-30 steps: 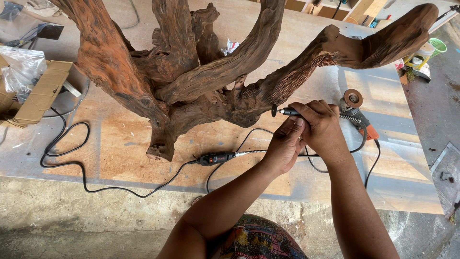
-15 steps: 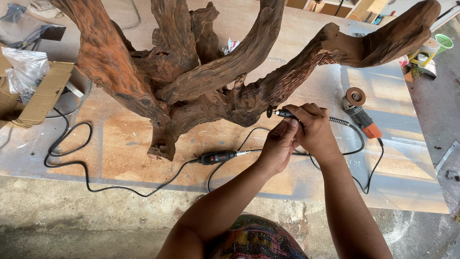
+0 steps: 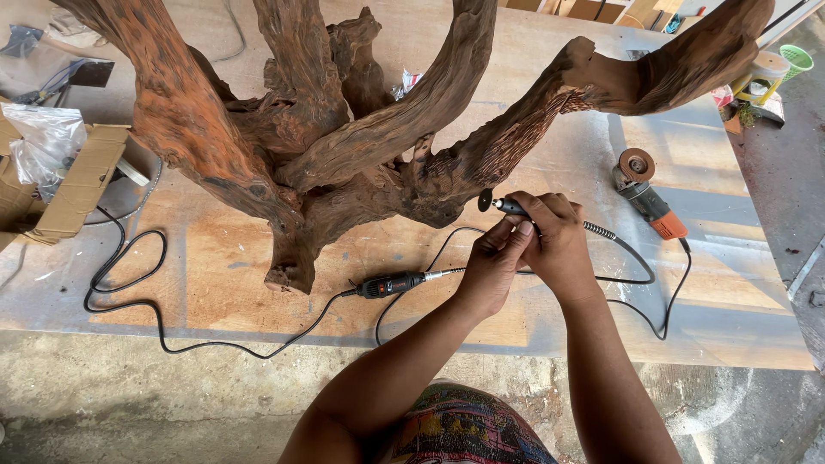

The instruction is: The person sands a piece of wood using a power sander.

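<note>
Both hands, right hand (image 3: 563,241) and left hand (image 3: 498,258), grip the rotary handpiece (image 3: 511,207); best kept steady, disc at 9 o'clock nearing the driftwood root (image 3: 447,172).

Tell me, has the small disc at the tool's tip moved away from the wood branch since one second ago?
Yes. The disc now sits clear below the branch; earlier it was touching the wood.

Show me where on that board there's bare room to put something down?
Bare plywood board lies left of the root's foot, inside the black cord loop, and at the far right beyond the angle grinder. Crowded: under the driftwood root, and where both hands hold the rotary handpiece.
</note>
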